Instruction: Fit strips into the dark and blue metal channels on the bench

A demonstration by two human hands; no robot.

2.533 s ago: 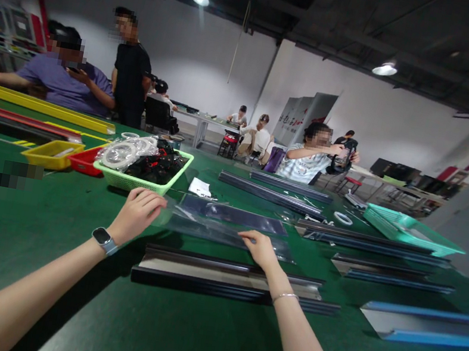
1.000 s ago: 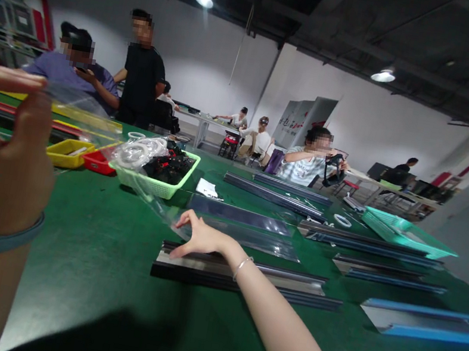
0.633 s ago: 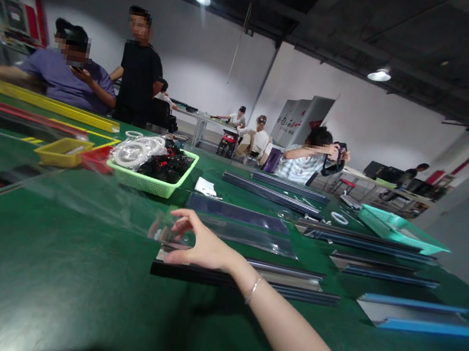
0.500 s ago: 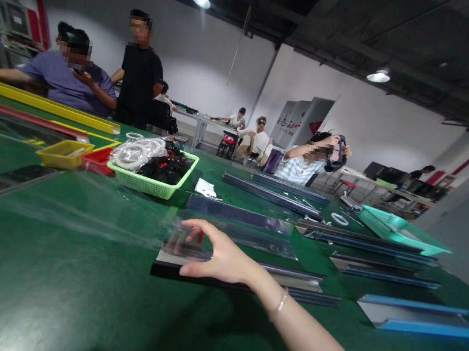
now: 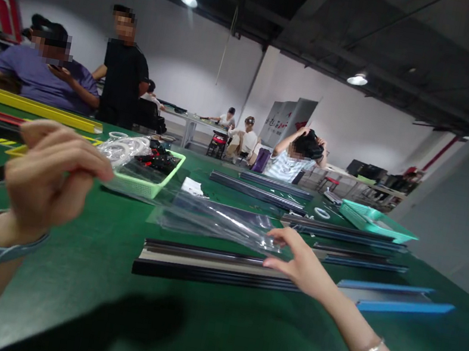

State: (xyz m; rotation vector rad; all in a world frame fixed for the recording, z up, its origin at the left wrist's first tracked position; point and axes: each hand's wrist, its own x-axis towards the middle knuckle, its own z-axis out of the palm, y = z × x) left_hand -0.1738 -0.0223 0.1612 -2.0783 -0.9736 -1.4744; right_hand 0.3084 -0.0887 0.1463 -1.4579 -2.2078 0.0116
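Observation:
A long strip of transparent plastic film (image 5: 217, 221) stretches across the table, raised between my two hands. My left hand (image 5: 54, 168), with a grey watch band at the wrist, is closed on its left end. At the other end, my right hand (image 5: 298, 262) has curled fingers against the film; its thumb stays apart from the index finger, and the other fingertips are partly hidden. Just under the right hand lies a black-edged channel profile (image 5: 200, 265) with a pale inside. A blue-edged channel profile (image 5: 394, 299) is to its right.
Behind the left hand stands a green basket (image 5: 144, 187) with black parts and white rings. Several dark profiles (image 5: 259, 192) lie farther back on the green table (image 5: 206, 334). A teal basket (image 5: 378, 222) sits at the back right. A person in purple (image 5: 43, 75) is across the table.
Both hands have moved to the right, taking the film along. My left hand has come fully into view. The camera has also turned slightly.

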